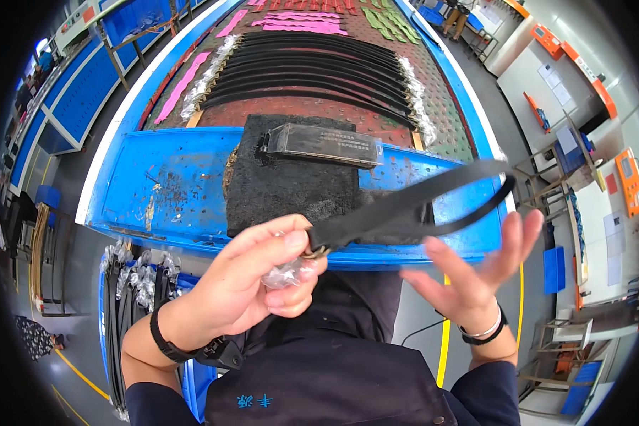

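As strap part-hides mat, packet, belts beyond

On the bench, a pad is lying at the front, with a packet resting on it. Behind them, a strap row is running left to right, strips lying at its left and farther back. Other straps are sitting before the bench, at the left. A held strap is extending rightward from the left hand.

Dark sleeves and a dark apron with blue lettering, lower frame; black wrist strap, left; silver bangle, right.
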`<control>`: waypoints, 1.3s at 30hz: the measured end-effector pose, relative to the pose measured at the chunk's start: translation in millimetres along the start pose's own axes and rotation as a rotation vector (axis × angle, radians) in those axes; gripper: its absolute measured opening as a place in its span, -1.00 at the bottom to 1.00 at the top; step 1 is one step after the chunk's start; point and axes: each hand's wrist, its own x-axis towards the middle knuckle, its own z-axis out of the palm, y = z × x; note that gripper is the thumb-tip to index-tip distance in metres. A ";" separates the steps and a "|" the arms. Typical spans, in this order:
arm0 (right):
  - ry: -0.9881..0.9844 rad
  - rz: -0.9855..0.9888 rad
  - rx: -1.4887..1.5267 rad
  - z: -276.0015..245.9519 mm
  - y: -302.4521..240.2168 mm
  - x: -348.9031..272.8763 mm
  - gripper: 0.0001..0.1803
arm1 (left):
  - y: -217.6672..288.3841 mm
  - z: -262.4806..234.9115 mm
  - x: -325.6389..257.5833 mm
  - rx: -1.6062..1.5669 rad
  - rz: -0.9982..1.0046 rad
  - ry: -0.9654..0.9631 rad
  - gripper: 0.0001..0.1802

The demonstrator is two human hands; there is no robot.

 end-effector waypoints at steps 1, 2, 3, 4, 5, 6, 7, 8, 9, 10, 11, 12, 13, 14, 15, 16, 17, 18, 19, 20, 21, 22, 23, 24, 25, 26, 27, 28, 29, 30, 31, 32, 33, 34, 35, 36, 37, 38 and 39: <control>-0.056 -0.038 -0.020 1.8 -0.9 7.3 -0.78 | 0.6 1.4 0.0 -0.027 -0.067 -0.002 -0.79; -0.113 -0.074 -0.041 2.8 -1.7 13.6 -0.77 | 1.2 3.1 -0.1 -0.054 -0.133 -0.003 -0.79; -0.177 -0.118 -0.054 6.3 0.1 21.2 -0.76 | 1.6 5.4 -1.9 -0.082 -0.173 0.007 -0.78; -0.240 -0.162 -0.067 9.1 1.2 28.2 -0.76 | 2.0 4.4 -3.9 -0.080 -0.189 -0.011 -0.79; -0.266 -0.216 -0.040 9.3 4.0 33.6 -0.60 | 1.8 1.6 -5.3 -0.079 -0.205 -0.028 -0.79; -0.320 -0.231 0.040 7.6 6.5 35.6 -0.65 | 1.3 -2.7 -5.8 -0.080 -0.224 -0.049 -0.77; -0.374 -0.247 0.121 6.0 9.4 37.3 -0.70 | 1.9 -8.3 -6.3 -0.056 -0.243 -0.078 -0.75; -0.428 -0.262 0.202 5.2 10.0 40.1 -0.76 | 2.1 -8.3 -8.3 -0.042 -0.219 -0.045 -0.74; -0.415 -0.252 0.249 4.2 7.7 44.0 -0.75 | 0.6 -6.9 -8.7 -0.027 -0.203 -0.016 -0.73; -0.455 -0.239 0.272 3.7 8.0 47.1 -0.74 | 0.3 -5.8 -9.3 -0.012 -0.188 0.013 -0.71; -0.495 -0.226 0.295 3.7 8.9 50.1 -0.74 | 6.5 -9.8 -13.4 0.175 -0.129 -0.035 -0.61; -0.537 -0.211 0.317 3.4 9.3 52.6 -0.73 | 1.4 -12.1 -13.9 0.501 0.174 0.074 -0.58; -0.541 -0.211 0.324 3.5 9.3 55.1 -0.73 | -8.1 -16.1 -14.9 0.820 0.483 0.184 -0.54; -0.546 -0.210 0.331 3.8 8.9 57.4 -0.73 | -13.1 -18.4 -15.7 1.134 0.799 0.297 -0.50; -0.552 -0.207 0.338 4.3 9.0 57.9 -0.72 | 0.0 -24.1 -28.4 1.556 0.859 0.271 -0.43; -0.565 -0.200 0.352 4.5 8.7 57.8 -0.72 | -3.0 -21.2 -28.7 1.702 1.060 0.261 -0.47; -0.578 -0.193 0.366 4.9 8.4 57.6 -0.73 | -3.3 -13.7 -30.6 1.887 1.090 0.217 -0.53; -0.590 -0.198 0.385 6.2 7.2 59.3 -0.73 | -2.9 -4.5 -33.0 2.075 1.116 0.185 -0.59; -0.584 -0.202 0.402 7.1 5.1 60.1 -0.73 | -5.1 -2.0 -31.0 2.086 1.053 0.214 -0.63; -0.579 -0.206 0.418 7.5 1.9 59.9 -0.73 | -6.9 -0.2 -28.7 2.096 0.991 0.243 -0.68; -0.567 -0.207 0.431 7.6 -0.7 59.8 -0.73 | -6.6 0.5 -27.4 2.109 0.934 0.266 -0.73; -0.572 -0.205 0.444 8.7 -3.7 59.4 -0.74 | -7.2 -3.5 -28.7 2.106 0.928 0.255 -0.74; -0.577 -0.203 0.458 10.5 -7.1 58.5 -0.74 | -8.9 -10.2 -30.6 2.103 0.923 0.244 -0.76; -0.570 -0.206 0.470 13.0 -9.2 60.6 -0.74 | -6.3 -14.4 -31.1 2.110 0.927 0.235 -0.77; -0.651 -0.226 0.486 13.5 -9.4 63.6 -0.72 | -0.8 -15.3 -30.4 2.089 0.988 0.202 -0.75; -0.676 -0.205 0.562 13.3 -10.6 64.0 -0.70 | 0.1 -16.7 -33.6 2.051 0.945 0.189 -0.76; -0.683 -0.193 0.632 13.3 -10.7 67.8 -0.68 | 3.6 -17.2 -37.8 2.026 0.919 0.178 -0.78; -0.691 -0.194 0.706 14.1 -9.7 72.5 -0.65 | 7.2 -18.1 -43.5 2.004 0.895 0.179 -0.79; -0.669 -0.145 0.758 12.4 -2.3 78.8 -0.56 | 13.0 -19.9 -50.2 1.968 0.909 0.196 -0.80; -0.549 -0.038 0.756 10.5 6.1 78.8 -0.52 | 18.9 -23.2 -55.8 1.928 0.934 0.202 -0.81; -0.432 0.068 0.801 17.5 16.7 76.1 -0.52 | 24.5 -25.9 -65.0 1.891 0.947 0.227 -0.82; -0.322 0.188 0.833 27.1 26.6 72.8 -0.50 | 31.4 -27.9 -71.0 1.874 0.979 0.259 -0.83; -0.321 0.208 0.726 37.5 33.0 70.3 -0.48 | 36.9 -27.3 -76.5 1.849 1.009 0.277 -0.83; -0.327 0.222 0.645 57.2 36.3 66.6 -0.45 | 37.9 -25.6 -86.1 1.832 1.022 0.321 -0.84; -0.334 0.246 0.553 72.7 37.4 62.9 -0.42 | 42.7 -22.4 -92.0 1.840 1.030 0.350 -0.84; -0.393 0.241 0.538 82.9 36.3 58.5 -0.41 | 45.5 -21.3 -95.8 1.850 1.044 0.362 -0.83; -0.455 0.237 0.526 92.7 34.5 53.2 -0.39 | 46.9 -20.9 -99.5 1.859 1.052 0.378 -0.83; -0.515 0.234 0.510 100.4 33.6 50.0 -0.37 | 48.3 -21.1 -102.1 1.868 1.062 0.389 -0.82; -0.565 0.203 0.491 107.8 35.4 48.9 -0.40 | 48.1 -22.6 -105.2 1.856 1.074 0.390 -0.81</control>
